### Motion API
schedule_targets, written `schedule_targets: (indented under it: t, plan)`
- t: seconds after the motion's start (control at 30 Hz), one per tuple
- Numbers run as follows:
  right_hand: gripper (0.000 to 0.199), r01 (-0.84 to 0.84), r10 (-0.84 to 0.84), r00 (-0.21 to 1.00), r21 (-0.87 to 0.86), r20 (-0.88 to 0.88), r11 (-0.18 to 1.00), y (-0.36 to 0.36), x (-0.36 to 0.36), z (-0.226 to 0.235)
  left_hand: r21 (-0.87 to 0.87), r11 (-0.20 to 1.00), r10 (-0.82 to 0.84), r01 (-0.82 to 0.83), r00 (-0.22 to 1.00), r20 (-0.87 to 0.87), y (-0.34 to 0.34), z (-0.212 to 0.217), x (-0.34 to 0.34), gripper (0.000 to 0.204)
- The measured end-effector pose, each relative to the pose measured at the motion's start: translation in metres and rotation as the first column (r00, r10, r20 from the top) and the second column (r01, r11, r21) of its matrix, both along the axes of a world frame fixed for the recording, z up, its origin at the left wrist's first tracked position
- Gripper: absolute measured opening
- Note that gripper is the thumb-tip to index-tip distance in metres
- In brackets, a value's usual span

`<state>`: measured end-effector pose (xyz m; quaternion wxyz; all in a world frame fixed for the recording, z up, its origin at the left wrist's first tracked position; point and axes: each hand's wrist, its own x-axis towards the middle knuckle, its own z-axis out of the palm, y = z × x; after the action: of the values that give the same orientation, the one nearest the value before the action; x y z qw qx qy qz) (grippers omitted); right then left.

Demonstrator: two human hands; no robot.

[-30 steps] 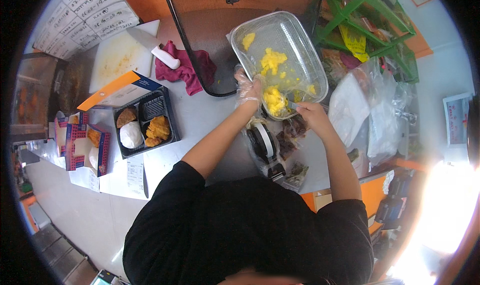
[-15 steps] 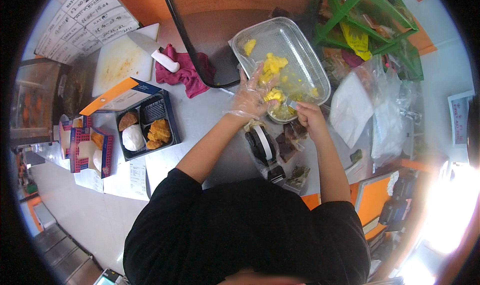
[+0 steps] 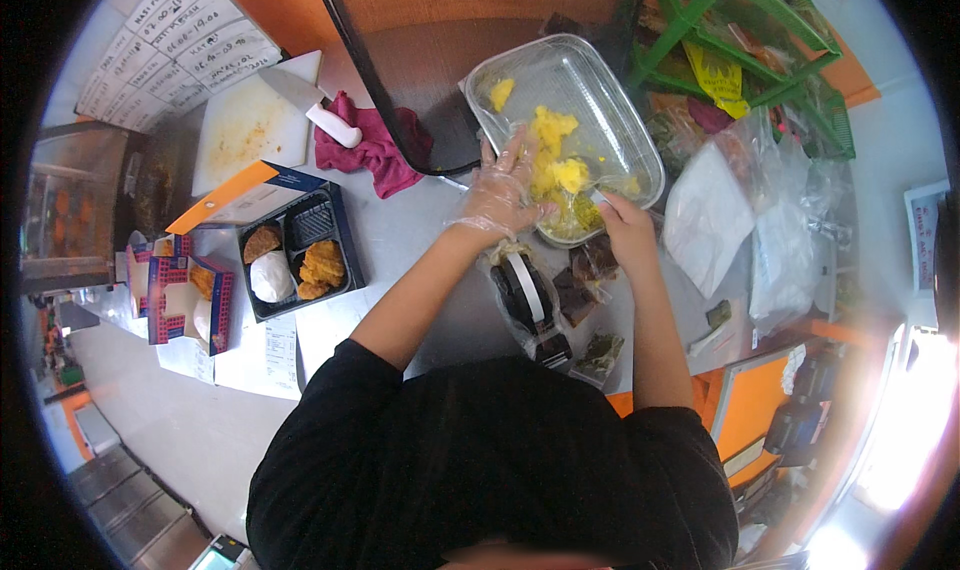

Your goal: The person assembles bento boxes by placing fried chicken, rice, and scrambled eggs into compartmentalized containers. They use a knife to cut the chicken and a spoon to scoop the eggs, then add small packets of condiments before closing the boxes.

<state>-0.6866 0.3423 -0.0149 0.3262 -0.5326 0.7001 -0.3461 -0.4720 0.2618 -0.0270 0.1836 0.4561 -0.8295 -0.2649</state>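
A clear plastic tub (image 3: 598,90) holds lumps of yellow food that looks like scrambled egg (image 3: 556,135), with smaller greenish-yellow bits at its near end. My left hand (image 3: 503,188), in a clear disposable glove, lies over the tub's left side with its fingers spread beside the egg. At the near right rim, my bare right hand (image 3: 627,228) is closed around a small utensil (image 3: 597,199) with a pale end. Its working end is lost among the food, so its kind is unclear. Just below the tub sits a black tape dispenser (image 3: 528,295) wrapped in plastic.
An open meal box (image 3: 300,255) with fried chicken and white rice stands left, near smaller patterned boxes (image 3: 190,300). Behind are a knife (image 3: 320,115), a cutting board (image 3: 235,135) and a magenta cloth (image 3: 370,155). Green racks (image 3: 760,30) and plastic bags (image 3: 785,240) occupy the right.
My right hand has shifted slightly at the near rim, and the utensil has turned. Some yellow lumps near it have moved. My left hand stays almost in place.
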Motion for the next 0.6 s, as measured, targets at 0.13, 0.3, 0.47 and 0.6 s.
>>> schedule_targets:
  t: [0.13,0.3,0.47,0.6]
  plan:
    - [0.026,-0.189,0.212,0.903,0.097,-0.374,0.977,-0.010,0.013,0.009,0.024,1.000,-0.019,0.015,0.991,0.132,0.001,0.002,-0.002,0.095]
    - [0.028,-0.281,0.273,0.959,0.169,0.073,0.945,-0.028,0.009,0.006,0.059,0.998,-0.018,0.003,0.969,0.248,0.001,0.008,-0.005,0.094]
    - [0.032,-0.379,-0.001,0.677,0.350,0.736,0.857,-0.043,-0.025,-0.003,0.051,0.999,-0.020,0.006,0.958,0.285,0.001,0.010,-0.007,0.095]
    - [0.028,-0.320,-0.110,0.560,0.337,0.821,0.886,-0.028,-0.034,0.000,-0.001,1.000,-0.008,0.009,0.973,0.229,0.003,0.008,-0.004,0.096]
